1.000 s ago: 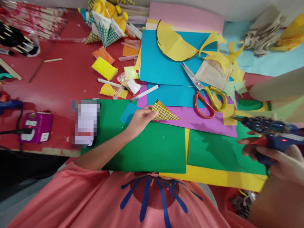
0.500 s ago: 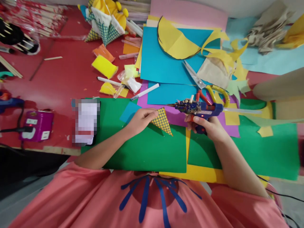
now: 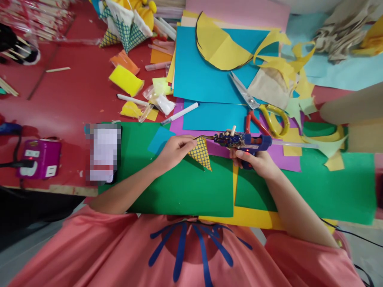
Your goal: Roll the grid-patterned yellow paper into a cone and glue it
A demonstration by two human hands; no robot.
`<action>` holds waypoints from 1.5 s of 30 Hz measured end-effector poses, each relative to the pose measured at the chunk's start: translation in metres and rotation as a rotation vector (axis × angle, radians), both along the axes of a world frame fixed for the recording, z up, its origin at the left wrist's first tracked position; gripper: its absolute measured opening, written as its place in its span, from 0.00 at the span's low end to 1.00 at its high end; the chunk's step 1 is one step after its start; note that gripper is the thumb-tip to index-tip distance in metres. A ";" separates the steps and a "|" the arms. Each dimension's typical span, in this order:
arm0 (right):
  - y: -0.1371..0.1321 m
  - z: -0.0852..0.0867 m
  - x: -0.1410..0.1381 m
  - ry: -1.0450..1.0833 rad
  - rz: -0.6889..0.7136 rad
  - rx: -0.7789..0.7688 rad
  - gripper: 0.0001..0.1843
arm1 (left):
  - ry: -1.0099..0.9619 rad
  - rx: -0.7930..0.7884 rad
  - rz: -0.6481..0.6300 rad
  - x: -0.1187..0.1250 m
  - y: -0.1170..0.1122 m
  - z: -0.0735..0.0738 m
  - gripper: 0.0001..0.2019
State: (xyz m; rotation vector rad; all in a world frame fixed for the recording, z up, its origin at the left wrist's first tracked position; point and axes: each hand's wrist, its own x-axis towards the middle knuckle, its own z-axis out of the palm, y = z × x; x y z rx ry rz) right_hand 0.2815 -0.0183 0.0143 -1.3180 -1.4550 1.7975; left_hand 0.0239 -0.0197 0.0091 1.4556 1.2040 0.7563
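Observation:
My left hand (image 3: 173,150) pinches a small yellow paper cone with a dark grid pattern (image 3: 202,153), holding it over the green sheet (image 3: 179,187). My right hand (image 3: 257,161) grips a blue glue gun (image 3: 245,140) with a red light on its handle. Its nozzle points left and touches the cone's upper edge. A glue stick juts out of the gun's back toward the right.
Blue (image 3: 206,75), purple and yellow sheets lie stacked behind. Red and yellow scissors (image 3: 260,113), a white marker (image 3: 179,113), a yellow half circle (image 3: 220,48) and paper scraps lie there. A phone (image 3: 103,153) and purple power strip (image 3: 38,157) sit left. Finished cones (image 3: 125,24) stand at the back.
My right hand brought the glue gun in from the right until its nozzle reached the cone. My left hand turned the cone so its tip points down.

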 end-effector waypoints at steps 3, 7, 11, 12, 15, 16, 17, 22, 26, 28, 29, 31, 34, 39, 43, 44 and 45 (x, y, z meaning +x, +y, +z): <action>0.000 -0.001 0.000 0.000 -0.004 0.002 0.18 | 0.017 -0.003 0.011 -0.001 0.000 -0.002 0.21; 0.000 -0.002 0.000 -0.009 -0.009 0.004 0.19 | 0.034 -0.021 0.034 -0.002 0.000 -0.004 0.21; 0.000 -0.002 0.000 0.002 -0.003 0.001 0.18 | 0.024 -0.032 0.024 -0.001 0.000 -0.003 0.21; 0.000 -0.002 0.000 0.000 -0.004 0.002 0.18 | 0.022 -0.032 0.018 -0.001 0.000 -0.002 0.21; -0.001 -0.002 0.000 -0.020 -0.002 -0.002 0.18 | 0.025 -0.028 0.010 -0.001 0.000 -0.001 0.21; -0.001 -0.002 0.000 -0.027 -0.002 -0.003 0.18 | 0.030 -0.030 0.009 -0.001 0.000 -0.001 0.21; -0.001 -0.002 0.000 -0.030 -0.005 -0.003 0.18 | 0.035 -0.032 0.009 -0.001 0.000 -0.001 0.21; -0.001 -0.002 -0.001 -0.018 -0.015 -0.002 0.18 | 0.030 -0.016 0.001 -0.001 0.000 -0.001 0.21; 0.000 0.000 -0.002 -0.024 -0.019 -0.011 0.19 | 0.002 -0.002 -0.009 0.000 0.000 0.001 0.21; 0.000 0.000 -0.002 -0.027 -0.024 -0.009 0.19 | -0.002 -0.001 -0.011 0.000 0.000 0.002 0.21; 0.000 0.000 -0.002 -0.026 -0.028 -0.007 0.19 | -0.003 -0.002 -0.012 0.000 0.000 0.002 0.21; 0.000 0.000 -0.003 -0.019 -0.037 -0.007 0.18 | -0.003 -0.007 -0.011 0.000 0.000 0.002 0.22; 0.000 0.000 -0.003 -0.015 -0.038 -0.011 0.18 | -0.001 -0.014 -0.004 -0.001 0.000 0.001 0.22; 0.000 -0.001 -0.002 -0.034 -0.027 -0.007 0.19 | 0.015 -0.018 0.031 -0.002 0.001 -0.002 0.20; -0.001 -0.001 -0.001 -0.040 -0.016 -0.002 0.19 | 0.019 -0.002 0.057 -0.003 0.002 -0.003 0.20; -0.001 -0.001 -0.001 -0.042 -0.014 0.000 0.19 | 0.022 0.002 0.057 -0.003 0.002 -0.003 0.20; 0.000 -0.001 -0.001 -0.043 -0.011 0.001 0.20 | 0.024 0.005 0.053 -0.003 0.002 -0.003 0.20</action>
